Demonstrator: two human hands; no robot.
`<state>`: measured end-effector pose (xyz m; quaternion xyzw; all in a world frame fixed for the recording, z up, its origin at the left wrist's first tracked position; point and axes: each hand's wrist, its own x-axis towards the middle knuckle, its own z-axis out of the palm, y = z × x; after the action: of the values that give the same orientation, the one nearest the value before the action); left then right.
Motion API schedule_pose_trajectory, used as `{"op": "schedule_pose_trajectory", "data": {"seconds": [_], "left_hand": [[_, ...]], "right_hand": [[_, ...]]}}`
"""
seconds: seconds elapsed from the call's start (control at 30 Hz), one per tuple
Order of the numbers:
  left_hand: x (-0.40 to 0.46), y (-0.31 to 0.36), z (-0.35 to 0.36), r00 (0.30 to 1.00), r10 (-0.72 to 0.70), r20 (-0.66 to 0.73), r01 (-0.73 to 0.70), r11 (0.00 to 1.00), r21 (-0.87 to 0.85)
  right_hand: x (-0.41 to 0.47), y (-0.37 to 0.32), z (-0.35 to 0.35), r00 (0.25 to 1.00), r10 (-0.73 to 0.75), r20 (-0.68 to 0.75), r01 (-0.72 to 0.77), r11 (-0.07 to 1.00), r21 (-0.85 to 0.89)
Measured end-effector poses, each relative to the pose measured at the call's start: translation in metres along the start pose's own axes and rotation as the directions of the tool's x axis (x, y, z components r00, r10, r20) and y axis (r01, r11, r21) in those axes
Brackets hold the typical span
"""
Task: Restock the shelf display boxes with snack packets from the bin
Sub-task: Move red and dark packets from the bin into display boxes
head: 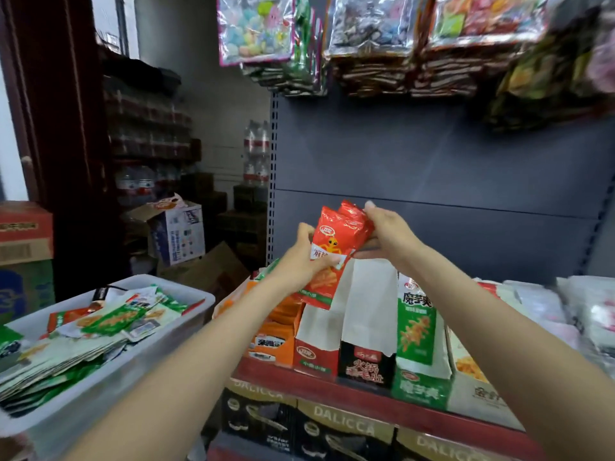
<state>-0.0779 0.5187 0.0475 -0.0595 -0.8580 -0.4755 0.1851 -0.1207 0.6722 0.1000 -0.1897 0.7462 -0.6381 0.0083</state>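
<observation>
I hold a small stack of red snack packets (pixel 336 241) upright above the shelf display boxes. My left hand (pixel 304 257) grips the stack's lower left side, thumb across the front. My right hand (pixel 386 231) pinches the top right corner of the rear packets. Directly below stands a red display box (pixel 314 356) with a tall white flap, flanked by an orange box (pixel 273 341) and a black box (pixel 361 364). A green box (pixel 419 377) stands further right. The white bin (pixel 186 331) at lower left holds several green and red packets (pixel 113 321).
The boxes sit on a red-edged shelf (pixel 382 404), with DALICCA cartons (pixel 342 424) below. Bagged goods (pixel 372 44) hang overhead against the grey back panel. White packets (pixel 585 311) pile at the shelf's right. Cardboard boxes (pixel 179 234) and bottled water stand in the back left.
</observation>
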Motion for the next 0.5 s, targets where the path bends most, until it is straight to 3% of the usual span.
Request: {"op": "schedule_pose_trajectory", "data": {"seconds": [0.17,0.43,0.5], "left_hand": [[0.01,-0.013,0.013,0.998,-0.027,-0.056,0.027,1.0,0.001],[-0.005,-0.039,0.017,0.975,-0.061,0.211,0.074,0.996,-0.054],[-0.008,-0.043,0.014,0.976,-0.079,0.204,0.088,0.996,-0.035]], "right_hand": [[0.008,0.021,0.0,0.984,-0.161,0.081,0.176,0.957,-0.229],[-0.004,0.048,0.01,0.948,-0.304,0.096,0.306,0.784,-0.54],[-0.009,0.048,0.01,0.947,-0.304,0.099,0.306,0.774,-0.554]]}}
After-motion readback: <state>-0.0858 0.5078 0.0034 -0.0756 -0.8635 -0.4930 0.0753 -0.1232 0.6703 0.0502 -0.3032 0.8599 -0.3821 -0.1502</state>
